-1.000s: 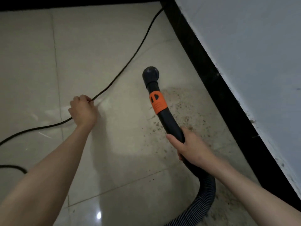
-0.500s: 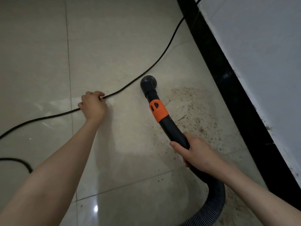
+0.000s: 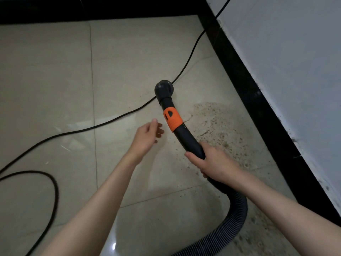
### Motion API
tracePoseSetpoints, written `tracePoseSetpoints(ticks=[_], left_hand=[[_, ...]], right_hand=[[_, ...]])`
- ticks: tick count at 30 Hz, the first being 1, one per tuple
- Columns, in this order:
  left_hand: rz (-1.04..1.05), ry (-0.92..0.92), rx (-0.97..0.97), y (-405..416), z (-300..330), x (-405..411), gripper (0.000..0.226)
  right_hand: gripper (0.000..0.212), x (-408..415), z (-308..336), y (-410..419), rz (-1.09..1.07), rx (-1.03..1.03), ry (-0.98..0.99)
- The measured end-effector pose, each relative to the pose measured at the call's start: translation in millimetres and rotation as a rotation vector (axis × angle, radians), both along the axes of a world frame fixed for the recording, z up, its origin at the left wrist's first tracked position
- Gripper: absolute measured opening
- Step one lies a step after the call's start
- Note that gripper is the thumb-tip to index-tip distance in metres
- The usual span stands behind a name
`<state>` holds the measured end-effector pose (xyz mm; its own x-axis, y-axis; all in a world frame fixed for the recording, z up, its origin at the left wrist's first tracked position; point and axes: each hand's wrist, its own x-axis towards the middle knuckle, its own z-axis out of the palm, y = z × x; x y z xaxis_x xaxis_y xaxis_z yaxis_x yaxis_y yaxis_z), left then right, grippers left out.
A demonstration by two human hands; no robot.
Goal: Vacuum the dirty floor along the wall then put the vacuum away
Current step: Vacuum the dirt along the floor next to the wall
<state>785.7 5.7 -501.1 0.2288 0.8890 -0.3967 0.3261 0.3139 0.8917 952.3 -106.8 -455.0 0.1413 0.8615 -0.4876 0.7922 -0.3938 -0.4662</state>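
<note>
The right hand [image 3: 215,163] grips the black wand [image 3: 186,139] just above its ribbed hose [image 3: 234,218]; the left hand [image 3: 147,135] hovers empty beside it, fingers loose. Beyond the orange collar [image 3: 172,120], the nozzle [image 3: 163,88] rests on the tiles, left of the dirt [image 3: 217,130] along the black skirting [image 3: 258,100]. The cord [image 3: 188,61] runs under the nozzle to the far wall; sweeping right, slowly, nozzle flat, would likely clear the grit without snagging it.

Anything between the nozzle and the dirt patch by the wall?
Nothing visible. The nozzle sits just left of the dirt patch, bare tile between. The black power cord passes under or behind the nozzle, running away from the dirt. The left hand is off to the side.
</note>
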Motion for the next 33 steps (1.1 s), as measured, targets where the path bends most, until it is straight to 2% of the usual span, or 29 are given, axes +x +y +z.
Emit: tracePoseSetpoints(ticks=[2, 3, 5, 7, 10, 16, 21, 24, 28, 33], left_hand=[[-0.085, -0.148, -0.115, -25, 17, 9, 0.051], [-0.087, -0.232, -0.162, -32, 21, 11, 0.050], [-0.030, -0.376, -0.245, -35, 26, 14, 0.039], [0.038, -0.425, -0.298, -27, 29, 18, 0.032], [0.083, -0.392, -0.283, -4, 32, 28, 0.031], [0.105, -0.285, -0.244, 34, 27, 45, 0.028], [0.114, -0.180, -0.271, 32, 18, 57, 0.042], [0.121, -0.131, -0.246, 32, 23, 59, 0.045], [0.205, -0.119, -0.233, 24, 25, 44, 0.047], [0.329, -0.166, -0.259, -3, 22, 14, 0.044]], right_hand=[[0.044, -7, -1, 9, 0.021, 0.020, -0.007], [0.044, -11, -1, 14, 0.028, 0.033, 0.004], [0.043, -18, -2, 24, 0.039, 0.054, 0.042], [0.038, -23, -3, 34, 0.006, 0.074, 0.132], [0.037, -18, -7, 50, -0.056, 0.116, 0.203], [0.037, -14, -31, 41, -0.153, 0.273, 0.014], [0.032, -16, -41, 35, -0.341, 0.314, 0.285], [0.042, -23, -41, 34, -0.437, 0.330, 0.430], [0.033, -33, -34, 29, -0.392, 0.297, 0.517], [0.029, -42, -21, 15, -0.242, 0.224, 0.515]])
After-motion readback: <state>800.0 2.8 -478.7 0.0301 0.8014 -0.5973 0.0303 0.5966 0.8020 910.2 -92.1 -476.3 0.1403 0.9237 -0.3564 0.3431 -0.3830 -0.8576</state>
